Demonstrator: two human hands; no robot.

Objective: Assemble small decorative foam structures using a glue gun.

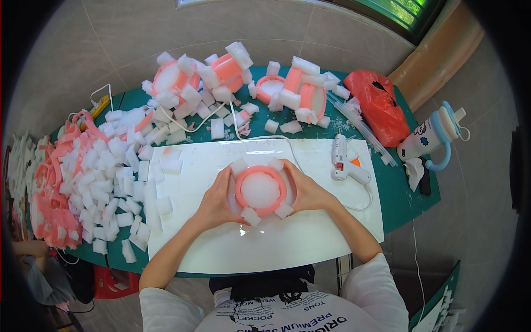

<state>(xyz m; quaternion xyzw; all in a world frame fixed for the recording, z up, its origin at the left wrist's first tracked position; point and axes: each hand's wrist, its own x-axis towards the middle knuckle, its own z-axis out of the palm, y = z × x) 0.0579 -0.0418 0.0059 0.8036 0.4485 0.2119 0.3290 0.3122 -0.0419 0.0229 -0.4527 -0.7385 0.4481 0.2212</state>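
A round foam piece (261,190) rests on or just above the white board (193,249), held between my two hands. It has a pink ring (239,193) around a white centre, and small white foam blocks (251,216) stick out at its corners. My left hand (217,200) curves around its left side, with the thumb near the lower left block. On the opposite side, my right hand (307,192) wraps the edge, fingers at the top right block. To the right of my right hand lies a white glue gun (347,160) with an orange part and a cord.
White foam blocks (102,185) are heaped at the left beside pink foam strips (55,182). Several pink-and-white foam pieces (227,69) stand along the back. Clear sticks (365,130), a red plastic bag (376,105) and a tumbler (428,135) occupy the right. White cords cross the green table (406,205).
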